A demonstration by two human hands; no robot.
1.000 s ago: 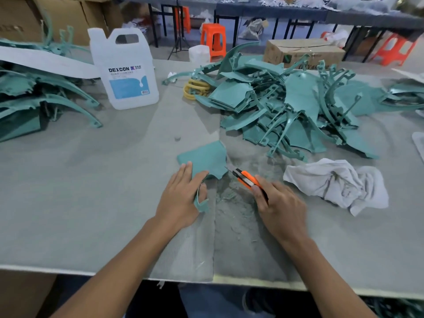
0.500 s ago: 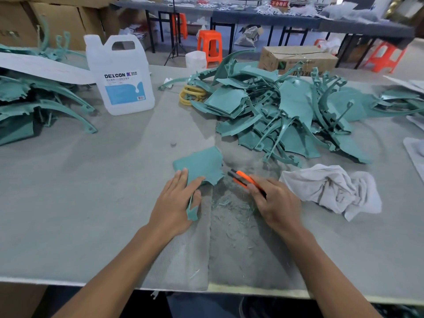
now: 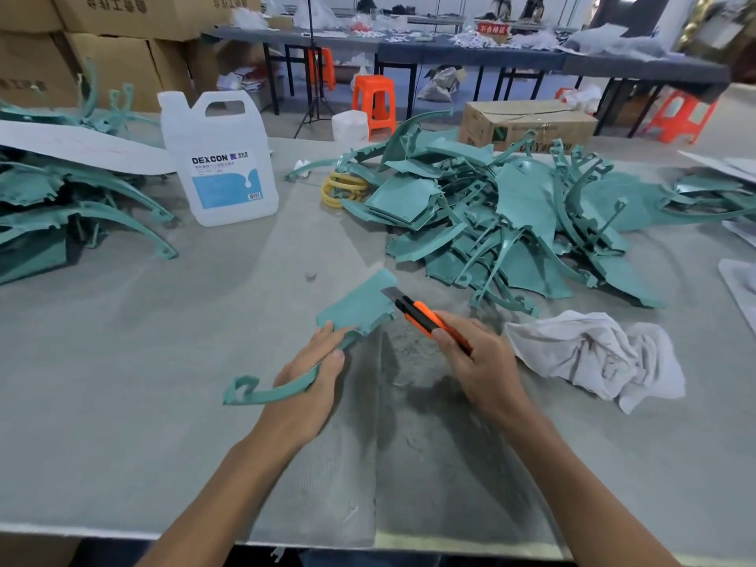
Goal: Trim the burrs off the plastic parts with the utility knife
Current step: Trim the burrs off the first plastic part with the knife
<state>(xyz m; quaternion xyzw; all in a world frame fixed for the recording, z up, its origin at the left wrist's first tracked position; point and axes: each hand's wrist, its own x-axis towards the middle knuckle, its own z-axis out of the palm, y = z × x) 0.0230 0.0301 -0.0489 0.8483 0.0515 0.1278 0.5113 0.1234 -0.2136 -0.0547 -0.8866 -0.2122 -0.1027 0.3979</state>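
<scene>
Holds one part point(image 3: 360, 308) in the left hand point(image 3: 307, 386), fingers point(image 3: 327, 329) wrapped round its thin curved arm, low over the middle of the bench point(image 3: 163, 362) and just in front of the pile point(image 3: 511, 223) of untrimmed ones. Grips the knife point(image 3: 425, 317) in the right hand point(image 3: 478, 362), fingers clenched on the orange handle, blade touching the right edge of the flat plate, so seems to be the trimming step itself. Next calls for drawing the blade along that edge at a shallow angle, away from the left fingers, keeping the part steady.
</scene>
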